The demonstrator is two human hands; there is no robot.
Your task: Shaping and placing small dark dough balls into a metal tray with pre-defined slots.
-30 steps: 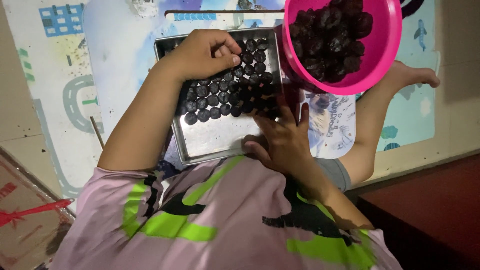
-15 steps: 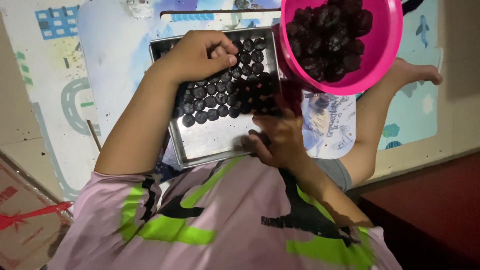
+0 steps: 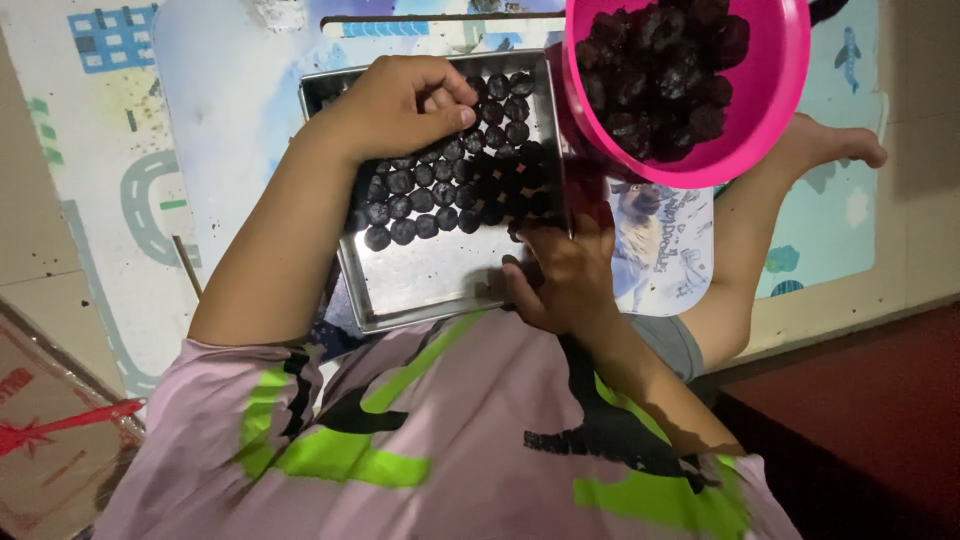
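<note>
A metal tray (image 3: 420,285) lies on the floor mat before me, its far half filled with rows of small dark balls (image 3: 440,195). My left hand (image 3: 400,100) rests over the far rows, its fingers curled and pinched on a dark ball near the top. My right hand (image 3: 562,278) is at the tray's near right corner, fingers curled around a dark lump. A pink bowl (image 3: 775,110) heaped with larger dark pieces hangs close to the camera at the upper right.
A patterned play mat (image 3: 110,200) covers the floor under the tray. My bare leg and foot (image 3: 820,150) stretch out to the right, and a flattened cardboard piece (image 3: 40,410) lies at the lower left. My pink and green shirt fills the bottom.
My right hand has drawn its fingers in and edged slightly toward the tray's corner. My left hand stays over the far rows, fingertips shifted a little.
</note>
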